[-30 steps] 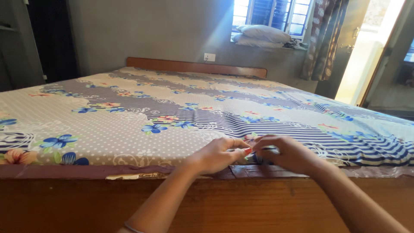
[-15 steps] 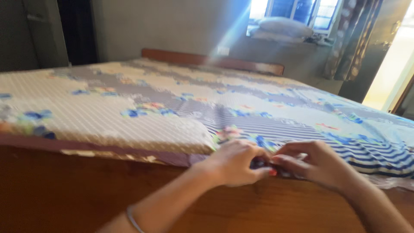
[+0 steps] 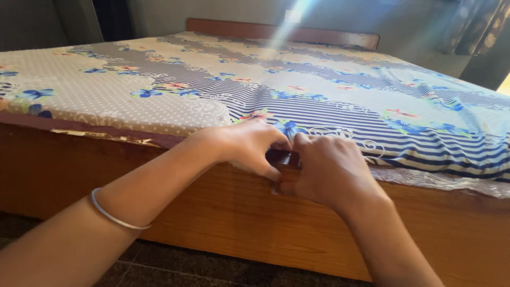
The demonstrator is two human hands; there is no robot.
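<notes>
A patterned bedsheet [image 3: 329,101] with blue flowers, dots and navy stripes covers a wide mattress on a wooden bed frame [image 3: 249,212]. My left hand [image 3: 247,146] and my right hand [image 3: 329,167] meet at the mattress's near edge, fingers curled and pinching the sheet's hem where it folds over the side. A thin silver bangle [image 3: 114,215] circles my left wrist. What lies under my fingertips is hidden.
A wooden headboard [image 3: 281,33] runs along the far side against a grey wall. Dark curtains [image 3: 478,32] hang at the far right. To the right of my hands the sheet edge [image 3: 446,178] hangs loose and wrinkled. Dark floor [image 3: 159,266] lies below the frame.
The view has dropped lower and closer to the bed edge; the window is out of frame. Both hands stay together on the sheet's edge, fingers now curled more tightly.
</notes>
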